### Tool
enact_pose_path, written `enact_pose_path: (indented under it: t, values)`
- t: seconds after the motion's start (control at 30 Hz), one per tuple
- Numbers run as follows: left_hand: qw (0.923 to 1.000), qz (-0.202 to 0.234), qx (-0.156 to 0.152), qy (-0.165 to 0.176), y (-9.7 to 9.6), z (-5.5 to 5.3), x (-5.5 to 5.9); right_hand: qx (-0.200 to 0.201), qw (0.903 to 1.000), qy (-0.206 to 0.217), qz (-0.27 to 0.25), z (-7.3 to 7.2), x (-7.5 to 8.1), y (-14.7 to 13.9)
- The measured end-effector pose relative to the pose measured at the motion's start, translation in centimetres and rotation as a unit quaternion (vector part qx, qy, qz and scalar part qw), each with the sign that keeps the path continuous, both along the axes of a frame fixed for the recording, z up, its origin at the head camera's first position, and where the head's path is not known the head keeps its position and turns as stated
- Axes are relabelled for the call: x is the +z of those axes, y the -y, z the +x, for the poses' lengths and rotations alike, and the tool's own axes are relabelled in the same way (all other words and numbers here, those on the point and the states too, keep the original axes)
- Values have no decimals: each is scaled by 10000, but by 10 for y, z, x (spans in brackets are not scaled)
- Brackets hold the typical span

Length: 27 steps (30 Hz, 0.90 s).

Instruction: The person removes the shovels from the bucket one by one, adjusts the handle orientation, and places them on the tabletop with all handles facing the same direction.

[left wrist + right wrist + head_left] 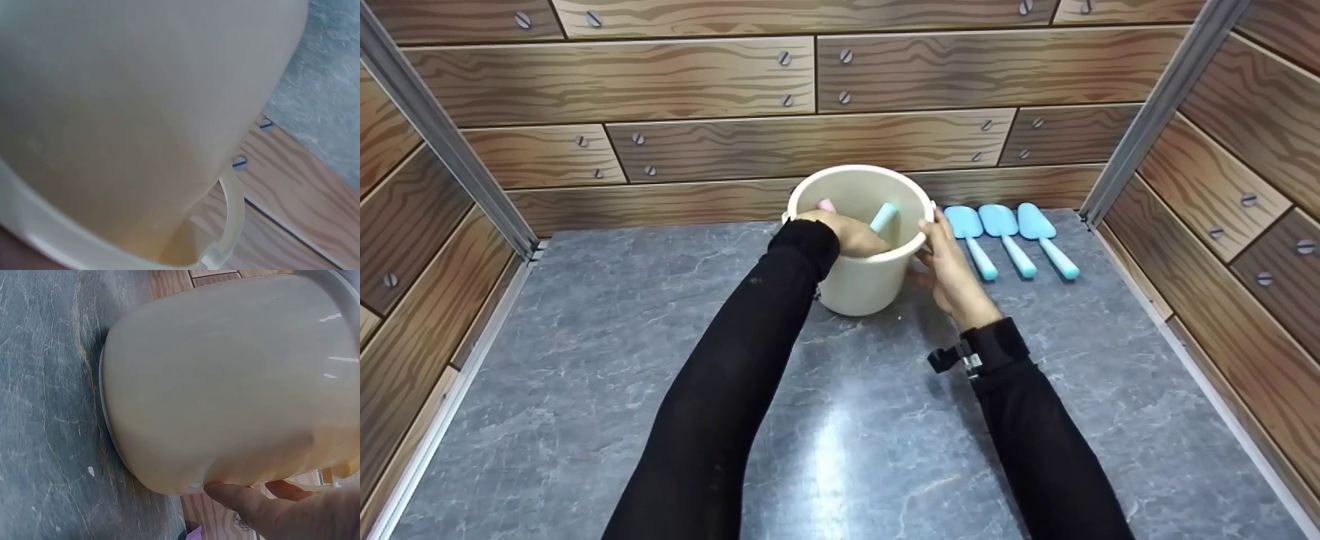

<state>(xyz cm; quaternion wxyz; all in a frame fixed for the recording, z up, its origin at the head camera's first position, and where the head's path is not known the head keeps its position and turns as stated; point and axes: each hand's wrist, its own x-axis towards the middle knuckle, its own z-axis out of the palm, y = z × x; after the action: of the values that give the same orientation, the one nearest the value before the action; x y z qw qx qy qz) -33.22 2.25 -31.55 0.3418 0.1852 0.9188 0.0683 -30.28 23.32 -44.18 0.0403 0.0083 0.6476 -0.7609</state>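
A cream bucket (861,289) stands upright near the back wall. My left hand (851,234) reaches over its near rim, with the fingers hidden inside. Beside that hand, a teal handle (884,216) and the tip of a pink handle (826,205) show within the bucket. My right hand (952,281) holds the bucket's right side, fingertips at the rim; in the right wrist view, its fingers (239,496) touch the outer wall. Outer wall and part of the rim (67,242) fill much of the left wrist view.
Three light-blue hand shovels lie in a row right of the bucket: the left one (964,222), the middle one (1000,220) and the right one (1036,222). Wood-patterned panels (705,82) enclose the grey marbled floor (607,337) at the back and sides.
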Motion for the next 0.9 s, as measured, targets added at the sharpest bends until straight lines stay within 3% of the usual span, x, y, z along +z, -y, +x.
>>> enact_pose_path:
  t: [0.13,0.3,0.4,0.47,0.53,0.63,0.77,0.9]
  values:
    - [9947,-40,-767,-677,0,-4,-6,-13,10000,7,-47,0,0,2]
    - [9937,-135,-668,-894,2,-4,-6,-52,9999,8,-108,1,1,3]
    - [9901,-204,-636,-1236,1,-23,-25,-54,9999,-8,-121,1,1,3]
    - [9846,-257,-742,-1559,-1,-45,-46,-41,9999,-10,-104,1,1,3]
    - [9764,-352,-932,-1915,-4,-66,-67,-39,10000,-6,-66,1,1,3]
    - [9599,-567,-1287,-2426,-10,-88,-86,-63,10000,-9,-25,2,1,2]
    - [9435,-826,-1519,-2828,-18,-101,-93,-70,10000,-2,-8,2,1,0]
    - [9434,-798,-1529,-2832,-21,-103,-89,-39,10000,24,-11,1,0,-2]
